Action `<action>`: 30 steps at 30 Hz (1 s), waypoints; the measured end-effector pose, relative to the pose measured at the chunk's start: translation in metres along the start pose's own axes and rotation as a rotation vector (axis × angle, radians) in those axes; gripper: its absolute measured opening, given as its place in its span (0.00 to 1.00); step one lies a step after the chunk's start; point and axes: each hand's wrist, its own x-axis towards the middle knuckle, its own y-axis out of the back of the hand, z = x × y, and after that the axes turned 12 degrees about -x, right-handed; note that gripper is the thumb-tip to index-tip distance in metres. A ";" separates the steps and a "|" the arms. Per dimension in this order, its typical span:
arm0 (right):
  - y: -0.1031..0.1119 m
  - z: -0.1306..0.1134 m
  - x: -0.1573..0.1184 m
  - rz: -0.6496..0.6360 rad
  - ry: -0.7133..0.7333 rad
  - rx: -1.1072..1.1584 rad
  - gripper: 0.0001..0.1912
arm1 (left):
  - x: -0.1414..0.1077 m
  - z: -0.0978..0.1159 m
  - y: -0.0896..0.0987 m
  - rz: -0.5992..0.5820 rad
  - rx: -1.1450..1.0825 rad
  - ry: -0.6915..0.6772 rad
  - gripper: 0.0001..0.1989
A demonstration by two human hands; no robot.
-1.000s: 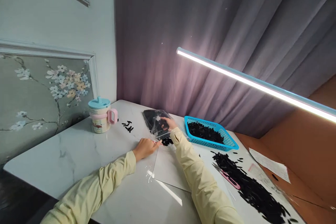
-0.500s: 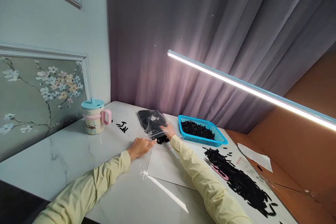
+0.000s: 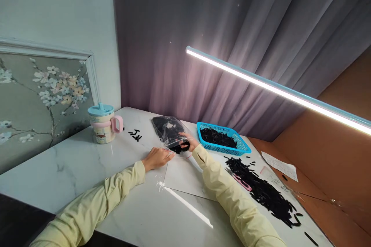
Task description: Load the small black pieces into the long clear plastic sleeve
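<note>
A clear plastic bag point(image 3: 168, 129) filled with black pieces lies at the back of the table, its mouth toward me. My left hand point(image 3: 158, 158) has its fingers closed on the near left edge of the bag's mouth. Inside or at the mouth, my right hand point(image 3: 188, 142) curls around some black pieces, its fingers partly behind the clear plastic. More black pieces point(image 3: 176, 149) show between the two hands. Under them lies a white sheet point(image 3: 185, 177).
A blue basket point(image 3: 223, 147) of black pieces stands right of the bag. Farther right are a long black pile point(image 3: 266, 195), pink-handled scissors point(image 3: 242, 183) and a paper point(image 3: 279, 165). A lidded cup point(image 3: 102, 125) and a few loose pieces point(image 3: 135, 135) sit left. A lit tube lamp point(image 3: 261, 87) hangs above.
My right hand has drawn back slightly toward me from over the bag, and its fingers are now curled around black pieces. My left hand stays at the bag's edge. The view has tilted down slightly.
</note>
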 end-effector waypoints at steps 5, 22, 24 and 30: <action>0.006 0.018 -0.034 -0.139 -0.005 -0.019 0.15 | 0.002 -0.001 -0.006 0.027 -0.166 0.042 0.14; -0.030 0.061 -0.089 0.402 0.326 -0.891 0.09 | 0.010 0.016 -0.010 0.139 -0.847 0.034 0.27; -0.032 0.063 -0.094 0.439 0.367 -1.000 0.08 | 0.007 0.018 -0.013 0.090 -0.823 -0.008 0.26; -0.016 0.065 -0.103 0.443 0.495 -1.161 0.14 | -0.001 0.023 -0.027 -0.087 -0.669 -0.063 0.27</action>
